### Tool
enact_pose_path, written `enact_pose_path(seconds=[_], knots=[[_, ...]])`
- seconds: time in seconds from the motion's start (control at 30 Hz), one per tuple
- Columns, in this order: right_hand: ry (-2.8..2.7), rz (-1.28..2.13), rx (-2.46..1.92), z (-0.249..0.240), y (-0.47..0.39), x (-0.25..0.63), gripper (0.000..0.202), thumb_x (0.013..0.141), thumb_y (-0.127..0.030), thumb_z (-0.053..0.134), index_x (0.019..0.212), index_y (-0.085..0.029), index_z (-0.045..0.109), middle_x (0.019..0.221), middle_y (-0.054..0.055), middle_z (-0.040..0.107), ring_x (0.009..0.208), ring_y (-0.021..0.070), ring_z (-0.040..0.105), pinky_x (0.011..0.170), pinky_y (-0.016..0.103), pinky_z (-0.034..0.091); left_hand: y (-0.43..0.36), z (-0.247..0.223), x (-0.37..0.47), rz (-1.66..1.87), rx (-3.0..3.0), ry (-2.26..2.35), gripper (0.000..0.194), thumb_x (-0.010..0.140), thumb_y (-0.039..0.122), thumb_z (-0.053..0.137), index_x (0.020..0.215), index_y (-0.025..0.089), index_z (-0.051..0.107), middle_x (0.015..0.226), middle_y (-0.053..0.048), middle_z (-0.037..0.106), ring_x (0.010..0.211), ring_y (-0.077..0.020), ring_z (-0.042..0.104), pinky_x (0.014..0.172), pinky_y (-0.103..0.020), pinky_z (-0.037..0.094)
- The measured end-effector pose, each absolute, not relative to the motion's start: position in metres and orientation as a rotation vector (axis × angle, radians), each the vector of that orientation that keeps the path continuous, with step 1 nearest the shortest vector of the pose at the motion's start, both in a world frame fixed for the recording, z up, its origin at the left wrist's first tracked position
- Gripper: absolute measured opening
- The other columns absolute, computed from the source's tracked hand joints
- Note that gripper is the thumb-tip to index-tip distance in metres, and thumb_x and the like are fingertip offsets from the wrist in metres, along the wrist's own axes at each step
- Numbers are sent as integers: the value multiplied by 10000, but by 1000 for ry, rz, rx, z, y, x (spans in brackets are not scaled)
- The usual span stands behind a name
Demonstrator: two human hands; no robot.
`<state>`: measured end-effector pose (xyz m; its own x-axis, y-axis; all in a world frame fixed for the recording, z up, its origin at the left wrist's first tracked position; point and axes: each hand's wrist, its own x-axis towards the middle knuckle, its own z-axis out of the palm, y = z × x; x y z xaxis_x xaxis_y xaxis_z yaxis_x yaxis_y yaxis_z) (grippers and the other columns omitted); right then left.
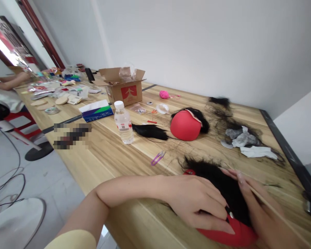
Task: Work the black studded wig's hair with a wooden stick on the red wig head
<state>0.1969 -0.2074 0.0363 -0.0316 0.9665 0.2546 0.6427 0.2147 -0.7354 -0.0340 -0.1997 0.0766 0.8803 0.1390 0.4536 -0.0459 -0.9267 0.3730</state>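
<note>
In front of me on the table lies a red, cap-like piece [223, 235] bearing a thick spread of black hair [228, 186]. My left hand [199, 200] rests across it, fingers curled and pressed on its red edge, with small dark and pale bits by the fingertips that I cannot make out. From the other side, my right hand [261, 204] is closed at the hair, a thin pale stick [274, 205] running back along it. Purple thread snips [158, 158] lie just beyond my left forearm.
Farther off are another red cap-like piece with black hair [186, 125], a black hair bundle [150, 131], a water bottle [123, 122], tissue pack [96, 111], cardboard box [125, 91] and pink yarn [164, 94]. Crumpled tissues [245, 138] lie right. A person's arm [14, 81] shows far left.
</note>
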Motion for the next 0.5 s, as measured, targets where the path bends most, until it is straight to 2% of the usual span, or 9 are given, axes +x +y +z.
enact_pose_path(seconds=[0.17, 0.27, 0.4, 0.5], knots=[[-1721, 591, -1551, 26, -207, 192, 472, 900, -629, 480, 1170, -309, 697, 1252, 64, 714, 1210, 358, 626, 982, 534, 516, -196, 80, -37, 680, 2694, 153, 444, 1027, 421, 452, 634, 225, 522, 749, -61, 649, 776, -161, 608, 844, -257, 519], [-1675, 625, -1556, 23, -209, 188, 484, 922, -618, 456, 1190, -280, 674, 1259, 68, 706, 1250, 358, 589, 1054, 576, 444, -195, 81, -38, 739, 2693, 201, 412, 1029, 380, 454, 664, 211, 541, 745, -58, 650, 765, -157, 599, 804, -270, 506], [-1746, 584, -1389, 29, -213, 181, 455, 1012, -487, 361, 1257, -236, 651, 1372, 94, 632, 1324, 329, 538, 1101, 571, 422, -192, 81, -39, 868, 2661, 237, 351, 1019, 315, 480, 701, 189, 562, 743, -55, 651, 731, -155, 572, 811, -278, 500], [-1817, 504, -1191, 39, -221, 175, 369, 1026, -345, 396, 1327, -301, 604, 1450, 66, 571, 1383, 282, 491, 1120, 535, 439, -190, 81, -42, 911, 2623, 250, 296, 1013, 288, 496, 756, 173, 590, 806, -69, 665, 787, -156, 584, 840, -274, 501]])
